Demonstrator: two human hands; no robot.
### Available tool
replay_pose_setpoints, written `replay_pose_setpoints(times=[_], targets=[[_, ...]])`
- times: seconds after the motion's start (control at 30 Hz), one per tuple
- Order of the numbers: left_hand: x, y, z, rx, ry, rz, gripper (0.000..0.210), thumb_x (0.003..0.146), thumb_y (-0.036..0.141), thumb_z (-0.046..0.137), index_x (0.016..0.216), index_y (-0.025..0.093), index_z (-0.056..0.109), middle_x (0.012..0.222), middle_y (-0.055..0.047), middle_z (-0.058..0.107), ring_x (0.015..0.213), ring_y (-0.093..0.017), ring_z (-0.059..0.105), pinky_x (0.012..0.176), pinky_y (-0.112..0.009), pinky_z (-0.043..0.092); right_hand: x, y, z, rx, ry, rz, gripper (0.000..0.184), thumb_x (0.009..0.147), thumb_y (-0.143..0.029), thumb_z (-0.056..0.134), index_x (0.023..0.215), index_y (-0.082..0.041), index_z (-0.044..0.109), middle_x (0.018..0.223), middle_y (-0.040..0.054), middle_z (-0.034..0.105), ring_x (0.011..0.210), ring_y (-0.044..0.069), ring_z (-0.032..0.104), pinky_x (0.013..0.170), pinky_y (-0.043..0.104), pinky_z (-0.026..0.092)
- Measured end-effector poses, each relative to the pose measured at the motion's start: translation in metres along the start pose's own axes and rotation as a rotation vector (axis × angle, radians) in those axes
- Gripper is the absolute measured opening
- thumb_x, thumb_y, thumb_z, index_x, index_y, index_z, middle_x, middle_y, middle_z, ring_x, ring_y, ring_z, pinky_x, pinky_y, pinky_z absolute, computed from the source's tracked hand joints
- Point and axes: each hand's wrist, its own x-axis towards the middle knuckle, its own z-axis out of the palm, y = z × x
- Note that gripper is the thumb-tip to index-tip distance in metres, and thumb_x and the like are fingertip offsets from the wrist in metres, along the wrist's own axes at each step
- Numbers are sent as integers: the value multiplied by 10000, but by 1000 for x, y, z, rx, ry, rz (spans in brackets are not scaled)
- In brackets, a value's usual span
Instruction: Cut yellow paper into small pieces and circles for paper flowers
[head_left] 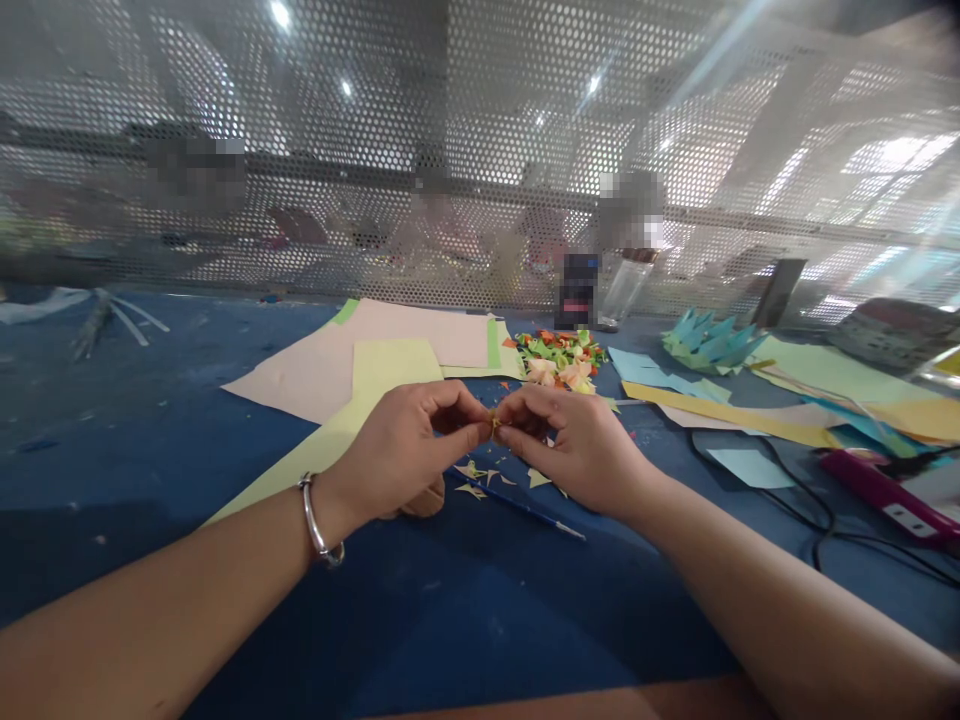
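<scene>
Between the fingertips of both hands is a tiny yellowish piece (493, 424), perhaps paper, too small to make out fully. My left hand (409, 445), with a silver bangle at the wrist, pinches it from one side. From the other side my right hand (574, 440) pinches it too. Below them a thin blue stick (525, 510) with a pale tip lies across the blue table (450, 620). Small pale paper scraps (480, 480) are scattered around it. Just beyond my hands sits a heap of folded green, orange and peach paper pieces (559, 360).
Pink sheets (300, 370) and a yellow sheet (394, 365) lie left of centre. A blue folded-paper form (709, 345), paper strips (735, 412), a black cable (814, 510) and a purple power strip (892, 495) are at right. Behind stand a clear bottle (628, 290) and perforated metal screen (480, 120).
</scene>
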Motion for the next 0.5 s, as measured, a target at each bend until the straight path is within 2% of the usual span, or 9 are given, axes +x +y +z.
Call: replay_pose_setpoints(times=[0.1,0.23,0.5], targets=[[1,-2,1,-35,-37,-13,93,869,286,659,908,215,705,908,-33,754,843,-194,695,756,-316,557,0,2,1,-26,-23,-1,87,847,-115,594,858,-183,647,755,-14,658,639,101,570,614,226,433],[1,-3,2,-80,-57,-23,126,865,330,668,888,211,699,898,-46,752,840,-208,698,764,-349,572,-1,3,1,-81,-49,-11,80,864,-127,594,871,-182,652,753,-12,658,644,105,572,618,233,422],[-1,-1,3,-92,-29,-22,158,880,351,674,869,194,668,955,-56,743,864,-196,688,793,-336,559,-2,3,2,-150,13,-121,125,877,-95,582,907,-170,677,829,21,657,710,122,585,665,248,454]])
